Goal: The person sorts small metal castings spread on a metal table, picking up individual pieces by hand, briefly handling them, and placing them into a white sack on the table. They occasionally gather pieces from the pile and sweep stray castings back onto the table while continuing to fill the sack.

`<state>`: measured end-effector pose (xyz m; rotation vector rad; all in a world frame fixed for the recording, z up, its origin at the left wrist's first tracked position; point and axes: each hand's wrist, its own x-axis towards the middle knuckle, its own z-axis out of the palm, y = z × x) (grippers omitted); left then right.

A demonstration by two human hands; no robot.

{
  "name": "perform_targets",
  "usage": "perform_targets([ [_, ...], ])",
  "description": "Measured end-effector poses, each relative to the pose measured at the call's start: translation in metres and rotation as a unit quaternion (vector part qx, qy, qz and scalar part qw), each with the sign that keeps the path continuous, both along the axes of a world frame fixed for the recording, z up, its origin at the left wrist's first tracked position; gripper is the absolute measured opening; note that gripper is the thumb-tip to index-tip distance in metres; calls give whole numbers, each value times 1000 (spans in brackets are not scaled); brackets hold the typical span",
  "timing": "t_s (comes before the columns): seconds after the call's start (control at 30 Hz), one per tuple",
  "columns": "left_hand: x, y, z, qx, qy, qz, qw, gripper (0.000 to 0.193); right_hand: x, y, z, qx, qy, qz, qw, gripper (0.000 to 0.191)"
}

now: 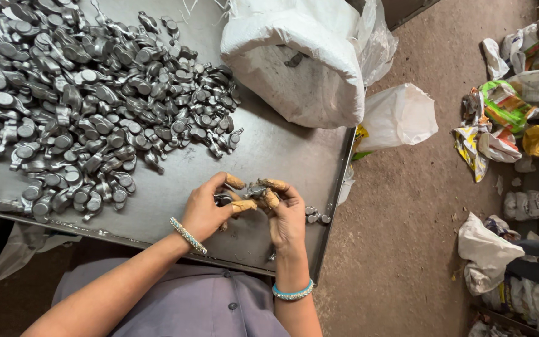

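Near the front edge of the grey metal table (282, 156), both hands meet over a small dark metal part (256, 190). It sits between the fingertips, just above the tabletop, and its long axis seems to run roughly left to right, from one hand toward the other — though the fingers hide most of it. The left hand (206, 209) is curled, thumb and forefinger closed toward the part's left end; a second small piece may sit in its palm, but I cannot tell for sure. The right hand (286, 215) pinches the part's right end, its fingers drawn together around it. Tan finger covers show on several fingertips of both hands. Each wrist wears a bangle — silvery on the left, turquoise on the right.

Up and to the left of the hands, well apart from them, lies the big heap of similar metal parts (76, 106); the left hand is the nearer one to it. A white sack (294, 68) stands at the table's far right corner, and a couple of loose parts (315, 216) rest just right of the right hand, near the table rim.
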<state>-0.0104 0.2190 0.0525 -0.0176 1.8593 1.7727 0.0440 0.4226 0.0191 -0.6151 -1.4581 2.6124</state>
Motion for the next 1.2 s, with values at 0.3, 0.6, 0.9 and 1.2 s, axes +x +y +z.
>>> perform_targets([
  [0.3,3,0,-23,135,-7,0,991,16,10,4,-8,-61,-5,40,997,29],
  [0.6,-9,10,-20,161,-78,-51,983,16,5,8,-14,-12,-42,86,995,28],
  [0.9,-160,96,32,141,38,22,989,67,-129,54,50,49,111,-48,991,10],
  [1.2,-127,38,38,-101,440,88,888,67,-158,-10,37,149,62,64,985,51],
])
